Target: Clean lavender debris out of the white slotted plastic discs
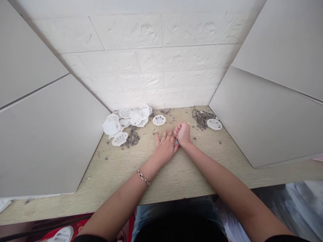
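Right grip (182, 133) curled shut on a small pale piece (176, 142), tucked in against the left grip (165, 149), open and flat on the bench (113, 174), bracing — white plastic discs (159, 120) and dried buds (200, 118) lie just beyond!

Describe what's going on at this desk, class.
A person works at a wood-grain desk between grey partitions. The right hand is a closed fist on a small pale piece, against the left hand, which lies flat. White round perforated plastic discs lie piled to the left, a separate disc nearby, among scattered dark dried plant bits.
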The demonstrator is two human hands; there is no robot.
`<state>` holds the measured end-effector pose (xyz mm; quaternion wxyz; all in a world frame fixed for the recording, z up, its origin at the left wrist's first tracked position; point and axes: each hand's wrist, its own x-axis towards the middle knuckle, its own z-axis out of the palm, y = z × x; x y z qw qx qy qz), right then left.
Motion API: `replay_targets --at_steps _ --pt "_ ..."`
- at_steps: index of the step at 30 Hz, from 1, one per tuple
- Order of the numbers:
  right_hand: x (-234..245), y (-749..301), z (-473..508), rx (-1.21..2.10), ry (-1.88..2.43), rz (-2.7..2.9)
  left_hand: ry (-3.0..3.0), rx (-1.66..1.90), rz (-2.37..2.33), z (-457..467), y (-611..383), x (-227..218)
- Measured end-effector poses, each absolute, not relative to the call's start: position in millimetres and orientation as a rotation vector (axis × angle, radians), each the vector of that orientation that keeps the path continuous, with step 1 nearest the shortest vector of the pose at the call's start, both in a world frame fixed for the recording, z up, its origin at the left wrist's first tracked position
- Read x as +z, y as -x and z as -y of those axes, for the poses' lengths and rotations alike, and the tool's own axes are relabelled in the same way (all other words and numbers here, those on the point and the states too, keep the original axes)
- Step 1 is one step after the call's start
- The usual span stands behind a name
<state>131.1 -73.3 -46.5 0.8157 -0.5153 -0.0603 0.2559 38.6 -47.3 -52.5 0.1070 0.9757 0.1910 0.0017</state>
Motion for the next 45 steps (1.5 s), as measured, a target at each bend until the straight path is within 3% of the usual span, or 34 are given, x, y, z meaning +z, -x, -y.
replay_targets --at_steps 9,19,45 --pt "-49 -131 71 0.553 1.069 0.124 -2.875 0.000 -0.575 50 -37 -49" --pt "-45 -147 90 0.829 0.751 -0.084 -2.905 0.010 -0.580 48 -38 -51" --pt "-48 -137 92 0.838 0.831 0.038 -2.885 0.054 -0.593 47 -37 -55"
